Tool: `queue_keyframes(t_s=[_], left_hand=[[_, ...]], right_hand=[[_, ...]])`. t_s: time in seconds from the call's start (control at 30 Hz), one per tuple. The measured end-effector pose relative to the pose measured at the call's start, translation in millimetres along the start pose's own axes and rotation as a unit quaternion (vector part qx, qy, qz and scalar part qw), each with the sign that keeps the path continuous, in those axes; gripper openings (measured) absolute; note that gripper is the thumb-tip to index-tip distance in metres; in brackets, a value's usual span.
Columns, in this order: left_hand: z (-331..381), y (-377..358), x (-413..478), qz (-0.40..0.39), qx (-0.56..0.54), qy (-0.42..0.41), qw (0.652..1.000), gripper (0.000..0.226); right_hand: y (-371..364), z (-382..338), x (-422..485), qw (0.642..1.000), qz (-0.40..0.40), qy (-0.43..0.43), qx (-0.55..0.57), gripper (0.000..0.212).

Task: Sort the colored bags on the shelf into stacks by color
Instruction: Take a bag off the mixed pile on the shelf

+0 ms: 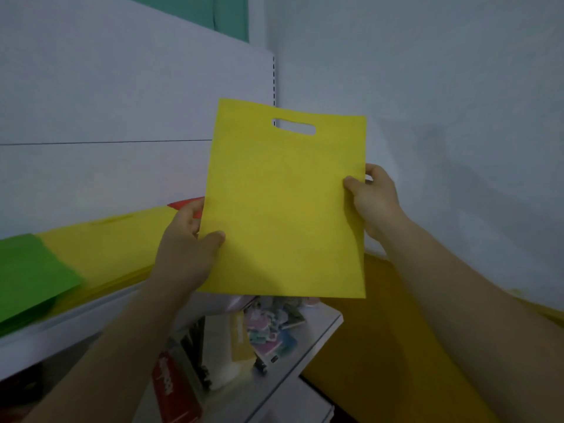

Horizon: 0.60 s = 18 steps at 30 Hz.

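Both hands hold a yellow bag (283, 203) upright in the air in front of the shelf (91, 319).

The left hand (186, 248) grasps the bag's left edge, thumb on the front face and fingers behind, while the right hand (374, 199) pinches the right edge in the same way (thumb in front). The bag's cut-out handle is at the top. On the shelf to the left lies a yellow stack (116, 248), with a green stack (30, 276) beside it further left, and a red bag (186, 204) peeks out just behind the left hand. A lower shelf (274, 380) carries assorted small packaged goods, too blurred to identify.
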State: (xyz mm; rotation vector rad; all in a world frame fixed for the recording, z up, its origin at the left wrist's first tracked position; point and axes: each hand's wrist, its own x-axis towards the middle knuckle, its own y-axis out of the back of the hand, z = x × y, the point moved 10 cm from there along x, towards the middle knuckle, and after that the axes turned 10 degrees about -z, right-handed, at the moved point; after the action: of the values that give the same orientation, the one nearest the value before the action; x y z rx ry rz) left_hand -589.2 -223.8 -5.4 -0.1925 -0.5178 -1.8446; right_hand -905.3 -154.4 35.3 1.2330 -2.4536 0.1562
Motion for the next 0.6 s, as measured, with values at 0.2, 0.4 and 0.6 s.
queue_keyframes(t_s=[0.2,0.4,0.6], left_hand=[[-2,32,25,0.070,0.037,0.008,0.997,0.040],[-2,75,26,0.182,0.111,0.044,0.976,0.047],[3,118,0,0.291,0.171,0.093,0.937,0.051]], right_hand=[[-65,11,62,0.997,-0.076,0.012,0.022,0.020],[-160,19,109,0.978,-0.203,0.013,0.048,0.030],[-261,13,116,0.938,-0.336,0.005,0.086,0.027]])
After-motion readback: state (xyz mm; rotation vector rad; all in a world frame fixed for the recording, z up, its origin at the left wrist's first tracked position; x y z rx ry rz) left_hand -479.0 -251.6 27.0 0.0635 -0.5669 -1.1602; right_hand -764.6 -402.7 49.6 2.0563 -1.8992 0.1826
